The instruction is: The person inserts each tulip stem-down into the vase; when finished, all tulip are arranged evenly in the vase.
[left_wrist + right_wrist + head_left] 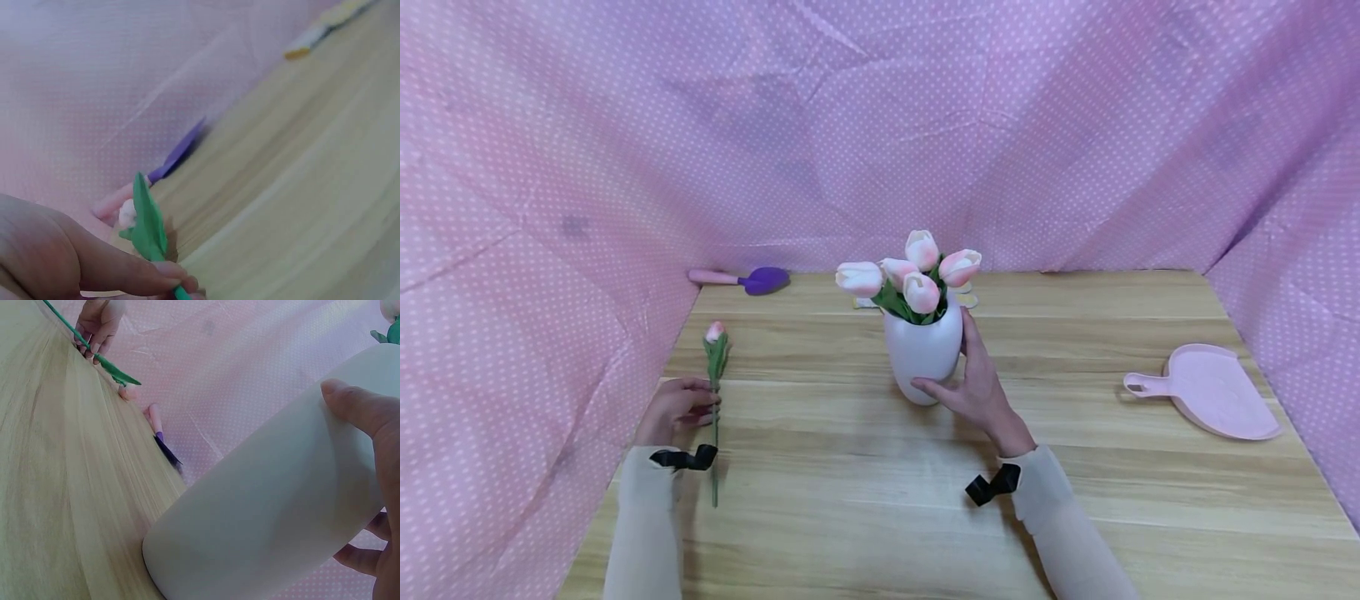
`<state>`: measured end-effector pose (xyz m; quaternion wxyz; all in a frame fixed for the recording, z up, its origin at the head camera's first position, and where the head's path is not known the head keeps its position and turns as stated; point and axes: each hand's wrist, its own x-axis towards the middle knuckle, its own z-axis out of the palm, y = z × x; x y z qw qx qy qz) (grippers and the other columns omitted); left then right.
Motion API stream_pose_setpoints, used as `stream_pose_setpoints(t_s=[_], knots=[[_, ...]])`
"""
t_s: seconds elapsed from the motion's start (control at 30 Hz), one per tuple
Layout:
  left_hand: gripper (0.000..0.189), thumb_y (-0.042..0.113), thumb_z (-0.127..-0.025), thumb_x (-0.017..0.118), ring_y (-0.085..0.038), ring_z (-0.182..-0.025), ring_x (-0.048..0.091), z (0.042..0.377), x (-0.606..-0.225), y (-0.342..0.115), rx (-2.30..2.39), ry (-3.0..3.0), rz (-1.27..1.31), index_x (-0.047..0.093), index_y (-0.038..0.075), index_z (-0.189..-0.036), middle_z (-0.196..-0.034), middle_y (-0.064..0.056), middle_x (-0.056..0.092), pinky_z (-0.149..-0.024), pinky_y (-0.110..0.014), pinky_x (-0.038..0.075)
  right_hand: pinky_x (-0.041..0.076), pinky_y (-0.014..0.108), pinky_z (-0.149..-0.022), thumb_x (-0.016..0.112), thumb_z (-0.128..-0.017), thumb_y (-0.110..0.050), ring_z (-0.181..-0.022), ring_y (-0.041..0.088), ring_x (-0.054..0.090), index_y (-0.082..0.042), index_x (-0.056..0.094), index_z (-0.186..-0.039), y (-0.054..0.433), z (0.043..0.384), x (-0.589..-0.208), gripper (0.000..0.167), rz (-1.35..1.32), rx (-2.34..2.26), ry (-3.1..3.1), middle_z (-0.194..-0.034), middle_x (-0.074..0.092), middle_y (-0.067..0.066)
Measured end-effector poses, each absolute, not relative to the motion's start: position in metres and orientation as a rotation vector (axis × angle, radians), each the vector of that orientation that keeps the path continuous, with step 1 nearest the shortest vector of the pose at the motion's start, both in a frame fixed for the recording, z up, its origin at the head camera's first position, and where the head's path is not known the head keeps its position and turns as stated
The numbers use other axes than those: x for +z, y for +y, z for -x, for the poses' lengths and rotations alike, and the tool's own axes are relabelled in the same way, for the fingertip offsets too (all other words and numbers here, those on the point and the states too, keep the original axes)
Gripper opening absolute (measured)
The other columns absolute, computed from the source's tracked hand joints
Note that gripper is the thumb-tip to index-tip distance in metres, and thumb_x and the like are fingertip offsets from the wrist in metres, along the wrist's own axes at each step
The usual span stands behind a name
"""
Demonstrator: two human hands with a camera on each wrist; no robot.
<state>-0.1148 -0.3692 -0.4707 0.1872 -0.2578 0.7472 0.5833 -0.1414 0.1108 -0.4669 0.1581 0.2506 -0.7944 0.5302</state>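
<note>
On the left, my left hand (681, 408) pinches the green stem of a single pink-and-white tulip (716, 360). Its bloom points toward the back of the table. In the left wrist view the thumb and fingertips meet on the stem just below the green leaf (149, 219). My right hand (976, 379) grips the white vase (922, 358) from its right side, thumb across the front and fingers round the back. Several pink-and-white tulips (921, 292) stand in the vase, their leaves showing at the rim. The right wrist view shows the vase's smooth side (269, 487) close up.
A trowel (765, 281) with purple blade and pink handle lies at the back left. Behind the vase is a partly hidden yellow-and-white item (867, 302). A pink dustpan (1217, 392) lies on the right of the wooden table (820, 517). Pink dotted cloth (880, 125) surrounds the table.
</note>
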Motion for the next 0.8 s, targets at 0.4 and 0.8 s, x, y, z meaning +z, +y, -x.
stream_pose_setpoints(t_s=[0.4, 0.8], knots=[[0.018, -0.004, -0.100, 0.052, -0.014, -0.083, 0.071, 0.107, -0.472, -0.368, 2.187, 1.610, 0.703, 0.062, 0.010, -0.105, -0.087, -0.001, 0.072, -0.078, -0.029, 0.064, 0.051, 0.055, -0.105, 0.092, -0.069, -0.010, -0.137, 0.028, 0.048, -0.018, 0.013, -0.160, 0.112, 0.142, -0.467, 0.121, -0.714, 1.544, -2.279, -0.157, 0.038, 0.011], [0.018, -0.004, -0.103, 0.042, -0.019, -0.083, 0.069, 0.100, -0.483, -0.364, 2.582, 1.228, 0.649, 0.057, 0.007, -0.100, -0.085, -0.009, 0.069, -0.081, -0.040, 0.064, 0.051, 0.055, -0.105, 0.092, -0.070, -0.012, -0.136, 0.028, 0.048, -0.017, 0.013, -0.160, 0.111, 0.141, -0.468, 0.120, -0.705, 1.534, -2.282, -0.156, 0.039, 0.010]])
